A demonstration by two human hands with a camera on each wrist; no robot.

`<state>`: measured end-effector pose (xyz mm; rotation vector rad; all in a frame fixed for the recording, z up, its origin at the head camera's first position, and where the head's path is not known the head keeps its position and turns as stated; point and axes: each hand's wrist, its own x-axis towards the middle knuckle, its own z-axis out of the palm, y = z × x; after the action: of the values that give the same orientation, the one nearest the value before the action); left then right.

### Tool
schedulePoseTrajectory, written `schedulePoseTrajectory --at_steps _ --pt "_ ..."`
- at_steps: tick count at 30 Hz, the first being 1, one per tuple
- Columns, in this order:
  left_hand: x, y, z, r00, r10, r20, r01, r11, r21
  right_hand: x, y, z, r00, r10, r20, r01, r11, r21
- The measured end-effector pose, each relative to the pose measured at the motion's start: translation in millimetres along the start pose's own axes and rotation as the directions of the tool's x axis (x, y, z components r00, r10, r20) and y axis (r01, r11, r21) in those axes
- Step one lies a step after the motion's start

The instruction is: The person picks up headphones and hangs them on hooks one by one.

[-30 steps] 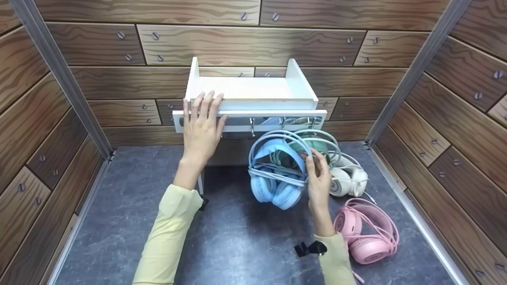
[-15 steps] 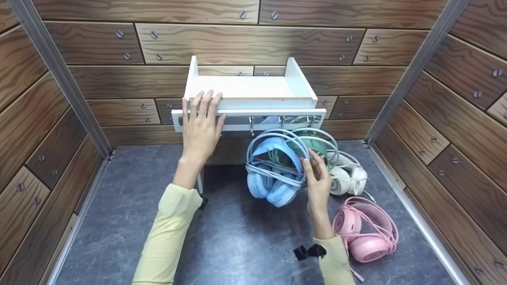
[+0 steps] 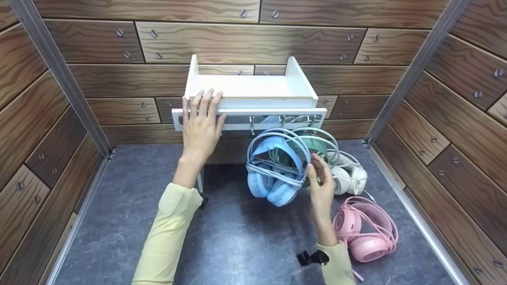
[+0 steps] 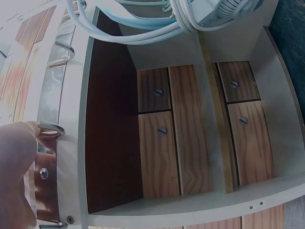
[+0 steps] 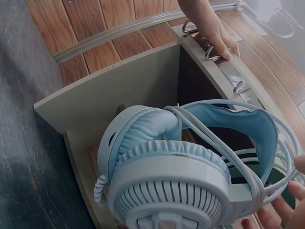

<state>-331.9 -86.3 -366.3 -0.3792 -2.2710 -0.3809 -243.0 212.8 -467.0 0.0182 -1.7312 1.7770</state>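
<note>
Blue headphones (image 3: 273,186), their cable wound around them, hang below the hook rail (image 3: 233,114) of a white shelf unit (image 3: 253,87). The top of their headband meets a metal hook (image 3: 282,120); the contact is hard to make out. Beside that headband is my right hand (image 3: 323,188), thumb and fingers parted and loosely bent. In the right wrist view, its fingertips (image 5: 271,217) are close to the band. My left hand (image 3: 200,134) lies over the left end of the rail with straight fingers. Green headphones (image 3: 313,146) hang behind the blue ones, partly covered.
White headphones (image 3: 352,178) are at the right, partly behind my right hand. Pink headphones (image 3: 368,233) lie on the dark floor (image 3: 237,245) near my right sleeve. Another hook (image 3: 252,126) on the rail carries nothing. Wood-patterned walls (image 3: 253,43) enclose the space.
My right hand has loosened and drawn slightly right and down, away from the blue headband. The blue headphones have shifted slightly left and now hang nearly still. My left hand stays on the rail.
</note>
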Motion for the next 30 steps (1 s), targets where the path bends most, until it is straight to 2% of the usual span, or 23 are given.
schedulePoseTrajectory --at_steps 7,10,13,17,20,27,30 --pt "0.0 0.6 0.0 1.000 -0.002 0.002 0.002 1.000 -0.011 -7.0 0.0 -11.2 0.986 -0.130 -0.109 0.137 0.989 0.052" --pt "0.2 0.4 0.2 1.000 0.003 -0.005 -0.004 1.000 -0.009 -10.6 -2.1 -15.2 0.977 -0.188 -0.103 0.194 0.980 0.051" --pt "0.4 0.3 0.3 1.000 0.003 -0.009 -0.003 1.000 -0.005 -14.1 -2.3 -19.5 0.972 -0.228 -0.061 0.232 0.971 0.064" --pt "0.2 0.8 0.5 1.000 0.002 -0.004 -0.002 1.000 0.001 -18.2 1.7 -27.3 0.970 -0.244 -0.007 0.244 0.969 0.051" --pt "0.0 1.2 0.7 1.000 0.003 0.001 -0.003 1.000 -0.002 -19.5 4.5 -34.1 0.970 -0.243 -0.001 0.243 0.970 0.027" --pt "0.0 0.9 0.2 1.000 0.003 -0.004 -0.003 1.000 0.005 -16.0 2.5 -54.8 0.970 -0.230 -0.072 0.228 0.973 -0.047" --pt "-0.2 0.7 -0.3 1.000 0.004 -0.005 -0.004 1.000 0.009 -15.7 -6.2 -65.7 0.965 -0.236 -0.111 0.218 0.964 -0.155"
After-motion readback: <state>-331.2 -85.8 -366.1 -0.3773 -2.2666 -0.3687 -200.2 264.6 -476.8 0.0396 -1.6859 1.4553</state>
